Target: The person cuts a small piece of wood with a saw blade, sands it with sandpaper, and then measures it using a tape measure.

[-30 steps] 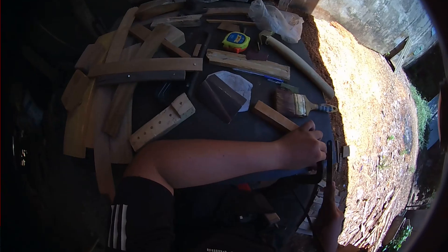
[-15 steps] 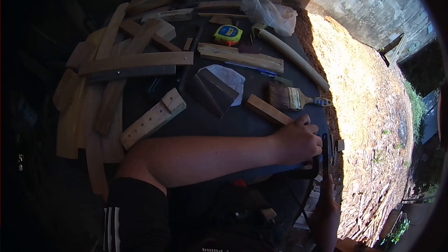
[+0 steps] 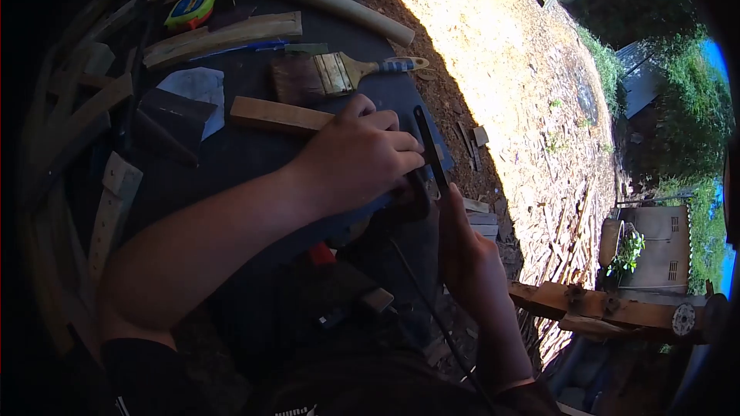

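My left hand (image 3: 358, 150) is closed over the near end of a short squared wooden stick (image 3: 277, 115), pressing it at the workbench edge. My right hand (image 3: 470, 262), lower and to the right, grips a narrow dark flat bar (image 3: 432, 146) with a hole near its tip. That bar stands just beyond the left hand's knuckles; whether it touches the stick is hidden. Below the left fingers is a dark curved piece (image 3: 416, 200), too shadowed to name. A wide paintbrush (image 3: 335, 74) lies just behind the stick, and folded dark sandpaper (image 3: 173, 119) rests to its left.
On the dark workbench (image 3: 247, 162) lie a yellow-green tape measure (image 3: 190, 11), a wood strip (image 3: 227, 37), a blue pen (image 3: 247, 48) and a long pale tube (image 3: 335, 6). Wood pieces (image 3: 85, 119) crowd the left side. A cable (image 3: 432, 308) hangs below; wood scraps (image 3: 555, 254) litter the ground.
The view has swung right and down, so the bench items appear farther left and more of the yard shows. Both hands keep their holds on the stick and the dark bar.
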